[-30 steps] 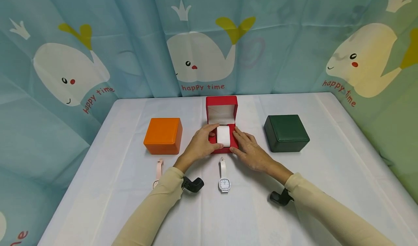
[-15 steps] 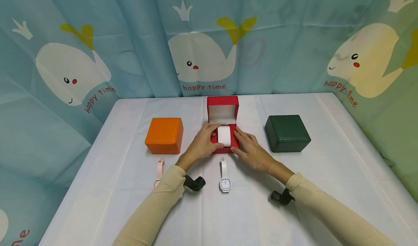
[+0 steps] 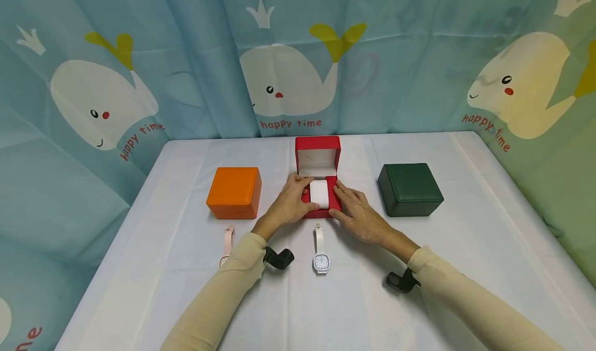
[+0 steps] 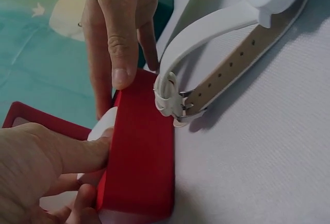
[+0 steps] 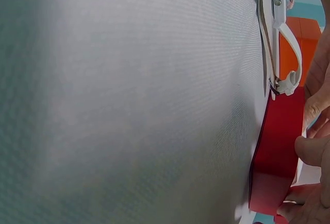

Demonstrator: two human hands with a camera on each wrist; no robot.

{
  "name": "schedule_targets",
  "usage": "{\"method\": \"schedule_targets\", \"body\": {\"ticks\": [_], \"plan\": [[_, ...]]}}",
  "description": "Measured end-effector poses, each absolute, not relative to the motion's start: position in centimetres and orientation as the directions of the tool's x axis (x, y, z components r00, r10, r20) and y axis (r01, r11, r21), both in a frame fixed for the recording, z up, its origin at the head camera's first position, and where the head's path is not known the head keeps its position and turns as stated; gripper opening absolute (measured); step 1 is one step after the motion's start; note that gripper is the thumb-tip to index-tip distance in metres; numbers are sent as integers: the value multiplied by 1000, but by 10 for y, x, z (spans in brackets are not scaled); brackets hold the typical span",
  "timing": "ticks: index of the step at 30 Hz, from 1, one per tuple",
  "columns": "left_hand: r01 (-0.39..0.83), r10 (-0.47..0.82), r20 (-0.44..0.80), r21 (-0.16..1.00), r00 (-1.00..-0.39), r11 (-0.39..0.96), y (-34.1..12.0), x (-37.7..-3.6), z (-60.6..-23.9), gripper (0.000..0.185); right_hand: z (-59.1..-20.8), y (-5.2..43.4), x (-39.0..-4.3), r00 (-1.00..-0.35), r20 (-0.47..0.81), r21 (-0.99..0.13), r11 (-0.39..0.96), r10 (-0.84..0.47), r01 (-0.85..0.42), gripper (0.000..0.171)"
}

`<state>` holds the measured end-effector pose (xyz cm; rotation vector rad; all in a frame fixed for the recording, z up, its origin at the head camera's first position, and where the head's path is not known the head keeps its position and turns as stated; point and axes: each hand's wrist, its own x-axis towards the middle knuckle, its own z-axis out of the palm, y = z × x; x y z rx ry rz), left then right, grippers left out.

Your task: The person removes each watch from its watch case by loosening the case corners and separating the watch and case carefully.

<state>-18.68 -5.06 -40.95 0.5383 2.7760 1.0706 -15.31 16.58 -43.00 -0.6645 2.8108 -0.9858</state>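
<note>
1. Red covered the box (image 3: 318,214) at the far middle of the white table (image 3: 363,309), its lid raised at the back to show a pale lining.
2. Inside its base sat a white cushion (image 3: 319,194), upright between the two hands.
3. Thumb and fingers of the left hand (image 3: 288,202) pinched that cushion, the thumb on its near end and the fingertips toward its far end.
4. The right hand (image 3: 359,215) lay spread against the same box, thumb at the front rim and straight fingers along the right side.
5. Just in front lay a white watch (image 3: 321,263), dial up, its buckled strap pointing toward the box.
6. Farther left, a pink watch (image 3: 228,242) was partly hidden by the left sleeve (image 3: 228,294), in front of an orange box (image 3: 234,188) with its lid down.
7. A dark green box (image 3: 412,185), also closed, stood well to the right.
8. Behind the table hung a blue curtain (image 3: 195,56) printed with whales, crowns and the words "happy time".
</note>
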Motion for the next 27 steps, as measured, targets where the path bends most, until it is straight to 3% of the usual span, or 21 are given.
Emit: {"method": "schedule_targets", "body": {"ticks": [27], "plan": [[283, 410, -83, 599, -908, 749, -48, -187, -404, 71, -429, 166, -153, -901, 61, -610, 698, -430, -374, 71]]}}
